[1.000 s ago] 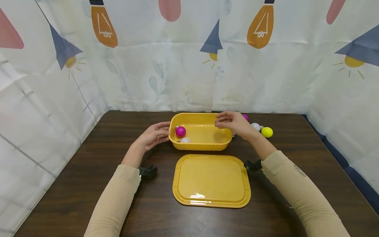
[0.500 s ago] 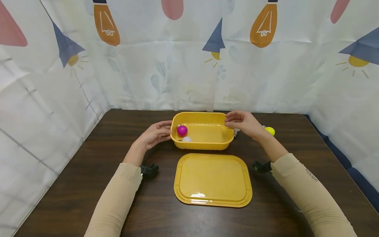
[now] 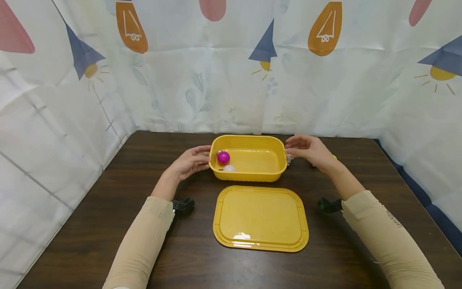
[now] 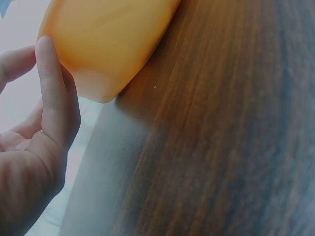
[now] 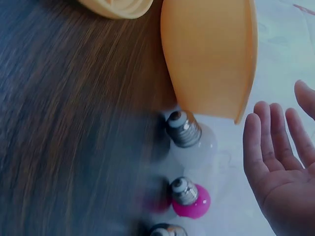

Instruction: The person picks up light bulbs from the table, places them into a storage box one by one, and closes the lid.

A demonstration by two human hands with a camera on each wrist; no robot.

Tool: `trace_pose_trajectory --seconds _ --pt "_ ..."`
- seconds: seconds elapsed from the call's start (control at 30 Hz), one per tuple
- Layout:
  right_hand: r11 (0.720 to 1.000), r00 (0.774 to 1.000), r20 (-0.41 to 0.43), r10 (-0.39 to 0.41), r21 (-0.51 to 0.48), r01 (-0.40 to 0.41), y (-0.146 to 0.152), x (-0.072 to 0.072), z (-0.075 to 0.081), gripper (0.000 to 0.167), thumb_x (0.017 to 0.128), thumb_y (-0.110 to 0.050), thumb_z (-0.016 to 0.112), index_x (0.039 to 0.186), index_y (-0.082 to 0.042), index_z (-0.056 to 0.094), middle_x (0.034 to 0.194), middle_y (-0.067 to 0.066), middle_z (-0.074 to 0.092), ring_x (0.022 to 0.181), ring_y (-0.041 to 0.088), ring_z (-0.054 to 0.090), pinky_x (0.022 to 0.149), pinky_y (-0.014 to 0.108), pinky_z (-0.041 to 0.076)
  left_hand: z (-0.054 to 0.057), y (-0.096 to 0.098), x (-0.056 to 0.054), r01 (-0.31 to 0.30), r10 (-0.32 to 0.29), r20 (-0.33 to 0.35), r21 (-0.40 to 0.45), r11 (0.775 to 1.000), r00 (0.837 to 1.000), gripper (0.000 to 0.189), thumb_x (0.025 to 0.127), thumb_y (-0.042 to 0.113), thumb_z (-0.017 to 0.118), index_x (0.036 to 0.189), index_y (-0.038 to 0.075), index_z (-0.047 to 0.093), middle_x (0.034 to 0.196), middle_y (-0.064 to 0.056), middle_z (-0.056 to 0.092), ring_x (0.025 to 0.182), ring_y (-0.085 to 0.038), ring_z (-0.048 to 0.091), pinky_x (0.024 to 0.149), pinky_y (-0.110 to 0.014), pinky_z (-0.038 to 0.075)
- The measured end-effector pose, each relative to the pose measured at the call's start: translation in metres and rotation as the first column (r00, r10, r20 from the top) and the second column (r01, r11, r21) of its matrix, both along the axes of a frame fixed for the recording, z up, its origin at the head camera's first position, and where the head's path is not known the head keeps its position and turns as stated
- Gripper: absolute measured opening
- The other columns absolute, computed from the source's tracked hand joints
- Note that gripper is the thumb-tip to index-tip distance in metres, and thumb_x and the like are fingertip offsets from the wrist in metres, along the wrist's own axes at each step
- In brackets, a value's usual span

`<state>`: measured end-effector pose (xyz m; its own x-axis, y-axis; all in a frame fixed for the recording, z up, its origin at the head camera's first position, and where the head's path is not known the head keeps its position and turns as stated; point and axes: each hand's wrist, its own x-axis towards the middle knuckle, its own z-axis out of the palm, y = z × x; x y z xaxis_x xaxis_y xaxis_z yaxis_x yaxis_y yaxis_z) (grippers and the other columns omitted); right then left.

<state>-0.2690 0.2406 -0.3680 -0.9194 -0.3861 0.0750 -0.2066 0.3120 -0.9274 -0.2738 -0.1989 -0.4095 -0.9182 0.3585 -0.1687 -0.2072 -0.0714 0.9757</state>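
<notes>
A yellow plastic box point(image 3: 249, 176) stands lidless on the table, with a magenta light bulb point(image 3: 223, 157) and a white light bulb point(image 3: 229, 168) at its left end inside. Against that end rest the relaxed fingertips of my left hand point(image 3: 191, 162). Just past the box's right end, my right hand point(image 3: 312, 151) is raised, holding nothing, its fingers loosely extended in the right wrist view. Near it on the table lie a white bulb point(image 5: 202, 147) with a metal screw base, a magenta bulb point(image 5: 197, 205) and part of another bulb point(image 5: 170, 230).
In front of the box a flat yellow lid point(image 3: 260, 218) lies on the dark wooden table point(image 3: 202, 265). A sliver of yellow bulb point(image 3: 335, 157) shows behind the right wrist. A printed white curtain point(image 3: 231, 92) hangs at the table's back edge.
My right hand has moved right, from over the inside of the box to beyond its right end, covering more of the loose bulbs. The left hand has stayed at the box's left end.
</notes>
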Motion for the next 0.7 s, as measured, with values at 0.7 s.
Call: trace_pose_trajectory --seconds 0.7 --pt "0.995 0.995 0.015 -0.099 0.028 0.099 0.035 0.010 -0.004 0.051 0.099 -0.022 0.072 0.135 0.009 0.054 0.132 0.028 0.058 0.109 0.025 0.068 0.094 0.044 0.057 -0.001 0.000 0.000 -0.004 0.004 0.001 0.005 1.000 1.000 0.059 0.102 0.000 0.060 0.157 0.002 0.036 0.140 -0.025 0.051 0.093 -0.018 0.071 0.087 -0.029 0.059"
